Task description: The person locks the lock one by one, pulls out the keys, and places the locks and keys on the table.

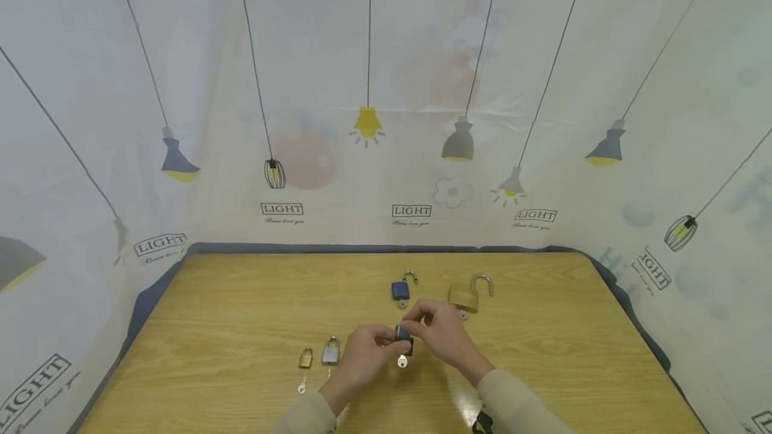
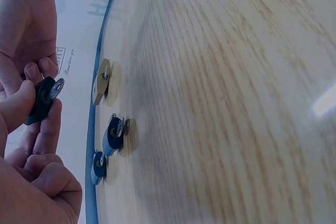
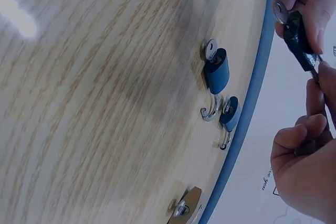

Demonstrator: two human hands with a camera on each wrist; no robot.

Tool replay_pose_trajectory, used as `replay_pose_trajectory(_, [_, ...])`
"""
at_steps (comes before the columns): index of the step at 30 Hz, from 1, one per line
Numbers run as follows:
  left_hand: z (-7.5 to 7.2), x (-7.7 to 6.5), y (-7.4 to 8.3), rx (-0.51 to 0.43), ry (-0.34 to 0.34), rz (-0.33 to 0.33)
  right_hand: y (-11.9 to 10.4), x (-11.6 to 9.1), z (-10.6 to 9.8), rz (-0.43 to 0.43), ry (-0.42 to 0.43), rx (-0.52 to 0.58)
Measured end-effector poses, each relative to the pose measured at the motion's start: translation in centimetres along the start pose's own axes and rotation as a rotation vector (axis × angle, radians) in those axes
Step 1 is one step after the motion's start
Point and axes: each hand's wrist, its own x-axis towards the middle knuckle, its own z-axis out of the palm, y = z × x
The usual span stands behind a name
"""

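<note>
From my remote seat I see the left hand (image 1: 368,353) pinching the black lock (image 3: 298,40) between thumb and fingers, while the right hand (image 1: 445,332) pinches the metal shackle (image 3: 314,73) at its far end; the lock sits off the table, between the two hands. Its body is dark, smooth and bevelled, and a round-headed metal key (image 3: 281,12) stands out of its base. Just behind it in my head view, the front blue lock (image 3: 217,75) lies on the wood, its curved shackle swung open; the rear blue lock (image 1: 401,290) lies beyond, also open. To their right I have the large brass lock (image 1: 463,298), blocky, with a thick open hook. Near the left hand are the silver lock (image 1: 330,354), its shackle a closed-looking loop, the small brass lock (image 1: 305,358) and a loose key (image 1: 302,386). The table (image 1: 555,340) is glossy, pale, streaky grain. On the white backdrop (image 1: 338,39), printed with hanging lamps, I can read "LIGHT" in boxes above small script. A dark blue border (image 1: 362,247) follows the table's far edge, and broad wood runs from the right hand to the right edge.
</note>
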Motion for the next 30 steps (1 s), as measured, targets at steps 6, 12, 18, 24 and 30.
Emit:
replay_pose_trajectory(6, [0.2, 0.0, 0.1, 0.008, 0.019, -0.020, -0.3, -0.1, 0.4, 0.003, 0.011, -0.016])
replay_pose_trajectory(12, [0.4, 0.0, 0.4, 0.018, 0.050, 0.000, -0.5, -0.3, 0.9, -0.010, 0.050, -0.135])
replay_pose_trajectory(18, [0.4, 0.2, 0.3, 0.029, 0.063, -0.003, -0.9, -0.3, 1.0, -0.046, 0.045, -0.225])
replay_pose_trajectory(24, [0.3, 0.3, 0.3, 0.028, 0.038, -0.020, -0.3, 0.0, 0.9, -0.024, 0.030, -0.226])
replay_pose_trajectory(30, [0.1, 0.2, 0.3, 0.036, 0.009, -0.031, 0.1, 0.0, 1.0, 0.007, 0.023, -0.193])
